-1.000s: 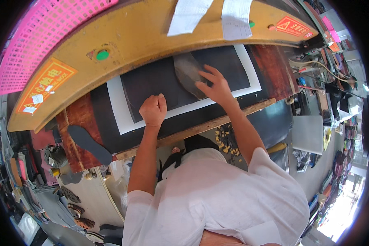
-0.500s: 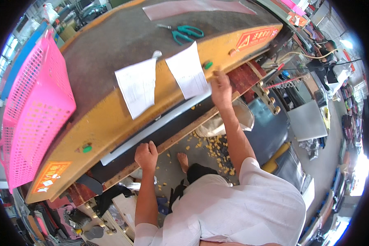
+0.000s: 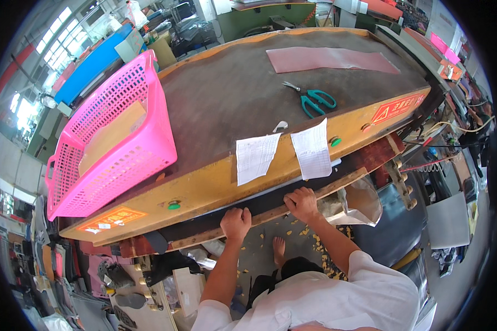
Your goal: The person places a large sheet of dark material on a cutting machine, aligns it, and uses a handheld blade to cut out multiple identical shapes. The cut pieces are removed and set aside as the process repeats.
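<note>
My left hand [image 3: 236,223] is closed in a fist with the thumb up, at the worn wooden strip [image 3: 268,216] along the front of the machine's low black bed [image 3: 215,220]. Farther right, my right hand [image 3: 301,204] rests over the same strip with its fingers curled down; what lies under them is hidden. Above both hands runs the machine's yellow front beam [image 3: 210,190], with a green button [image 3: 174,205] on the left and another green button [image 3: 336,142] on the right. Two white paper sheets, one left [image 3: 256,157] and one right [image 3: 311,149], hang over the beam.
On the machine's dark top stand a pink basket [image 3: 160,124] holding a tan sheet [image 3: 113,135], teal-handled scissors [image 3: 317,102] and a long pinkish strip [image 3: 331,59]. Below right hangs an open pale sack [image 3: 364,204]. Yellow scraps [image 3: 323,256] litter the floor by a bare foot [image 3: 279,248].
My right hand has come down from beside the right green button to the wooden strip, nearer my left hand. The left stays closed. The view has tilted up, showing more of the machine's top.
</note>
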A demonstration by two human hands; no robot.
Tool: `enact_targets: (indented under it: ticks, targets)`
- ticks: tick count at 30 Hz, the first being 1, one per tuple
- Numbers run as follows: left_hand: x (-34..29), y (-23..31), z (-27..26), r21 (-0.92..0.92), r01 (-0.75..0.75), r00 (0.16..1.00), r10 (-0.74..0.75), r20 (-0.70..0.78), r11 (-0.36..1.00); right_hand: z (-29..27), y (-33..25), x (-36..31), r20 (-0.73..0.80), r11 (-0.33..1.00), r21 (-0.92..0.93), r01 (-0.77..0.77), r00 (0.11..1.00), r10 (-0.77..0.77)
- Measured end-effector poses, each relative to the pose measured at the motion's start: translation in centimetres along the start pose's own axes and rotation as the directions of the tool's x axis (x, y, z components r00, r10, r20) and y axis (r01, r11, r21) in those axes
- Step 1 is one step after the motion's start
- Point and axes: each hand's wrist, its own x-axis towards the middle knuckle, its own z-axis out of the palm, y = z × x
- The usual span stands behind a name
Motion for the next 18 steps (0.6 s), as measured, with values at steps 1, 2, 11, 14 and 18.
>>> enact_targets:
  ticks: [1,2,11,14,18]
  targets:
    - [0.0,0.1,0.0,0.000,0.005,1.000,-0.005,-0.003,1.000,0.1,0.0,-0.2,-0.014,1.000,-0.006,-0.028,1.000,0.028]
    - [-0.1,0.1,0.0,0.001,0.010,1.000,-0.010,-0.014,1.000,0.1,0.0,-0.3,-0.012,1.000,0.013,-0.012,1.000,0.013]
    - [-2.3,0.8,0.1,-0.033,0.084,0.996,-0.084,-0.002,0.996,0.4,1.0,-2.6,0.046,0.992,0.104,-0.076,0.996,0.071]
    - [-5.3,2.4,-1.4,-0.080,0.128,0.991,-0.125,0.044,0.989,-1.8,-0.7,-4.9,0.135,0.983,0.102,-0.151,0.981,0.137]
    - [-9.1,5.3,-5.1,-0.055,0.190,0.945,-0.168,0.281,0.980,-5.8,-3.9,-6.6,0.400,0.826,0.220,-0.518,0.821,0.409]
